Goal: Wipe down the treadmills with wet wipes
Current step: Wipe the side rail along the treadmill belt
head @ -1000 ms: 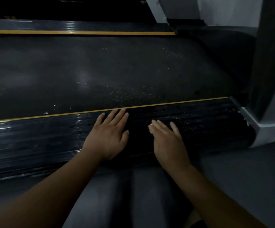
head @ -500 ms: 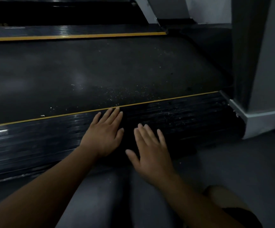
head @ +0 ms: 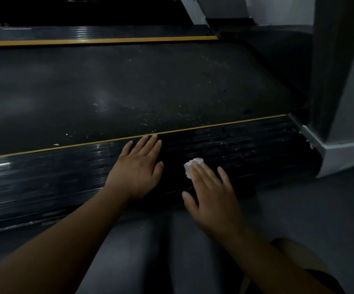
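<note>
A dim view looked down from the person's head onto a low treadmill (head: pixel 193 66). Its dark belt (head: pixel 66 92) ran across the upper half of the scene, dusted with pale specks (head: pixel 150 118) near the middle. A thin yellow stripe (head: pixel 224 124) marked the belt's near edge, and a second stripe (head: pixel 99 40) marked the far edge. Below the near stripe lay a black ribbed side rail (head: pixel 252 149), glossy at its left end.

The left hand (head: pixel 137 170) lay palm down on the rail, fingers straight and slightly spread, holding nothing. Its longest fingertips reached the yellow stripe.

The right hand (head: pixel 212 194) sat just beside it, to the right and a little nearer the person. Its fingers were straight and spread, thumb out to the left, with the heel of the hand over the rail's near edge. Under its fingertips it pressed a small crumpled white wipe (head: pixel 190 166) flat against the rail. Part of the wipe showed beyond the fingers.

Both bare forearms reached in from the bottom corners. Between them were the person's knees (head: pixel 129 251) in grey fabric. At right, a grey upright (head: pixel 345 81) rose from the end of the rail, with grey floor (head: pixel 311 209) in front of it.
</note>
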Available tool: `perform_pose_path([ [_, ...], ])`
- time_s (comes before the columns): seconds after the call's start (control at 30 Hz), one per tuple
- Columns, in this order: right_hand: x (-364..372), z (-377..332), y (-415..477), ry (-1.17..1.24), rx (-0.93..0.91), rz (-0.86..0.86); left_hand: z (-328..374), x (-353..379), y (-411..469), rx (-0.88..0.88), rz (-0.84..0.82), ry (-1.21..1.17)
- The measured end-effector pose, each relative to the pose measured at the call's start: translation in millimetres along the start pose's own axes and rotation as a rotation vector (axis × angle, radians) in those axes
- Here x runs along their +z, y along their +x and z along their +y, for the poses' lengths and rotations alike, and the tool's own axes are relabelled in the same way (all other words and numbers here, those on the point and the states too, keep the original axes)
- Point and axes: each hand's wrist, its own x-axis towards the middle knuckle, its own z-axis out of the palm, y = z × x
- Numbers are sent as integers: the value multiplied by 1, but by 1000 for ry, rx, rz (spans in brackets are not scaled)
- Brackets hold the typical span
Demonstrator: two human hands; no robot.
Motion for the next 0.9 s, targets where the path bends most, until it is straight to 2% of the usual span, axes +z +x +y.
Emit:
perform_pose_path([
  [0.13, -4, -3, 40, 36, 160, 6, -1, 1, 0, 4, 4, 4],
  [0.23, 4, -29, 33, 74, 53, -24, -1, 1, 0, 3, 0, 0],
  [0.3, 0, -17, 24, 52, -6, -24, -2, 1, 0, 1, -5, 3],
  [0.43, -5, -3, 43, 51, 153, 12, -1, 3, 2, 2, -4, 8],
  [0.53, 2, -35, 39, 99, 63, -37, -3, 4, 1, 7, 3, -4],
  [0.6, -1, -29, 28, 80, -9, -77, -3, 4, 1, 10, 0, -13],
  [0.7, -7, 5, 35, 26, 83, -12, -2, 3, 1, 5, -2, -8],
  [0.77, -5, -4, 50, 48, 153, -16, -2, 2, 2, 5, -6, -6],
  [0.9, 6, -31, 44, 76, 10, -40, -3, 3, 1, 14, 1, -15],
])
